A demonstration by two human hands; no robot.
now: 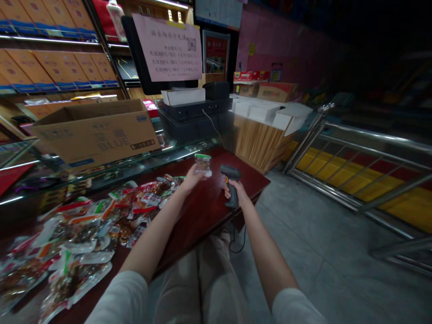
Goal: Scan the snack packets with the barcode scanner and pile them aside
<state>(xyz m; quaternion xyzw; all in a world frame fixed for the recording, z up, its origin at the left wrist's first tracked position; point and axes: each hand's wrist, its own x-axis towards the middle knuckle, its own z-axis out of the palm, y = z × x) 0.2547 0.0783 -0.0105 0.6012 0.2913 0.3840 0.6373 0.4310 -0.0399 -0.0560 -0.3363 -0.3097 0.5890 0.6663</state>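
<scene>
Above the dark red table [209, 207], my left hand [193, 177] grips a small clear food packet [203, 163] with a green top edge. My right hand [235, 191] is wrapped round the handle of a black barcode scanner [231, 172], whose head points left towards the packet. A cable [238, 250] hangs from the scanner below the table edge. To the left of my left arm lies a heap of sealed snack packets [124, 211], clear with red, green and orange edges.
An open cardboard box [101, 132] stands on the glass counter beyond the packets. Behind are a monitor with a pink paper notice [168, 49] and a black cash drawer [199, 121]. White boxes [259, 110] top a wooden cabinet. Metal railings [354, 171] run along the right.
</scene>
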